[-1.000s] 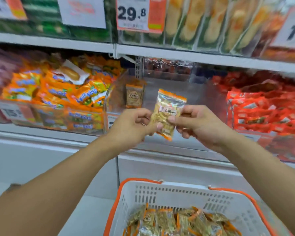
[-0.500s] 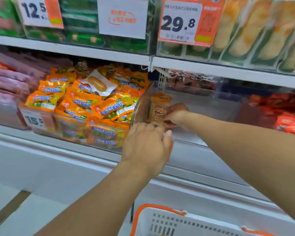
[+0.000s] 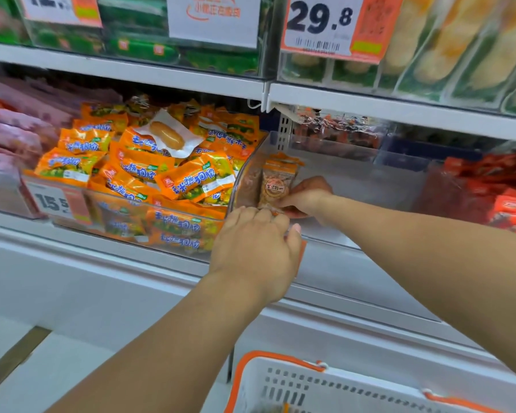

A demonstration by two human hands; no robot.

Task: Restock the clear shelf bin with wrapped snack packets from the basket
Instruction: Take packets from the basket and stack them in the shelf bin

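Observation:
The clear shelf bin [image 3: 355,174] sits on the middle shelf, mostly bare inside. A wrapped snack packet [image 3: 276,184] with an orange top and a round label stands upright against the bin's left wall. My right hand [image 3: 306,198] reaches inside the bin and pinches the packet's lower right edge. My left hand [image 3: 256,248] lies on the bin's front wall, its fingers bent over the rim and its fingertips hidden. The white basket [image 3: 310,383] with an orange rim is at the bottom edge, its contents almost out of view.
Left of the clear bin is a bin heaped with orange packets [image 3: 161,180], with a 15.5 price tag [image 3: 57,201]. Red packets [image 3: 504,189] fill the bin on the right. The shelf above [image 3: 399,108] overhangs closely and carries a 29.8 tag [image 3: 325,25].
A second ago both hands held the packet up in front of the shelf. My right hand has since carried it into the bin and stood it upright; my left hand went to the front wall.

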